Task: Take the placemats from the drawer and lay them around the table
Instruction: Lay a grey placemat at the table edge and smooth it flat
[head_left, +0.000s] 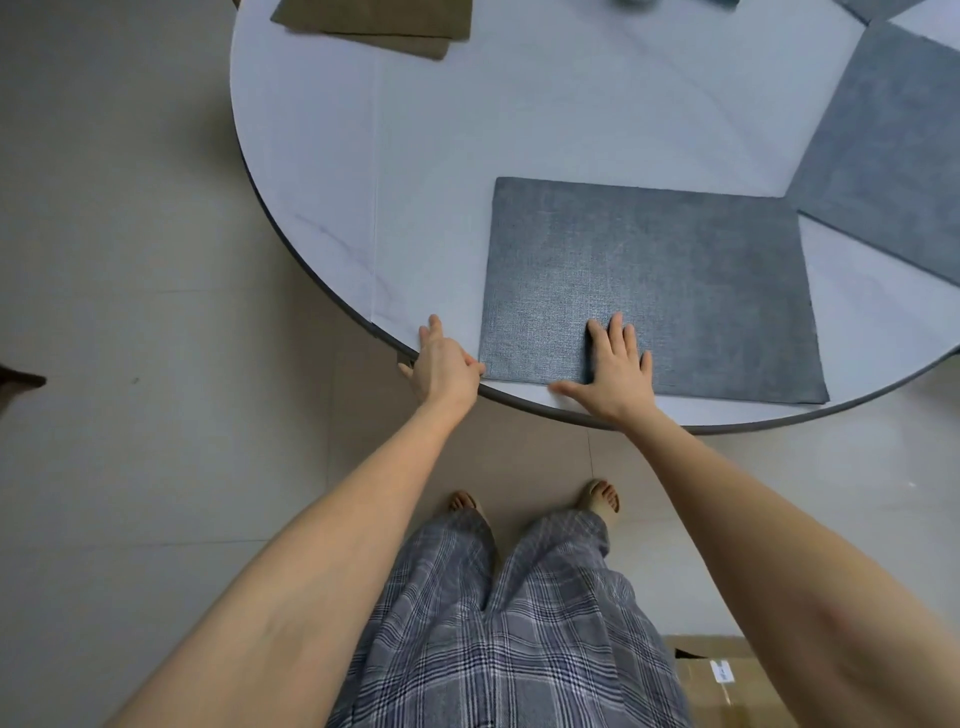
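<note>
Your round white table (311, 182) stands on pale floor tiles (130, 260). The grey placemat (675, 270) lies at its near edge: right grip (615, 374) flat on it, fingers spread; left grip (444, 364) loose at its corner. The box label (722, 672) is unreadable.

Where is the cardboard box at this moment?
In the head view, the cardboard box sits on the floor at the bottom right, beside the person's right trouser leg.

Blue-grey placemat (675, 270) flat at near table (415, 208) edge — second placemat (883, 156) angled beside.
</note>
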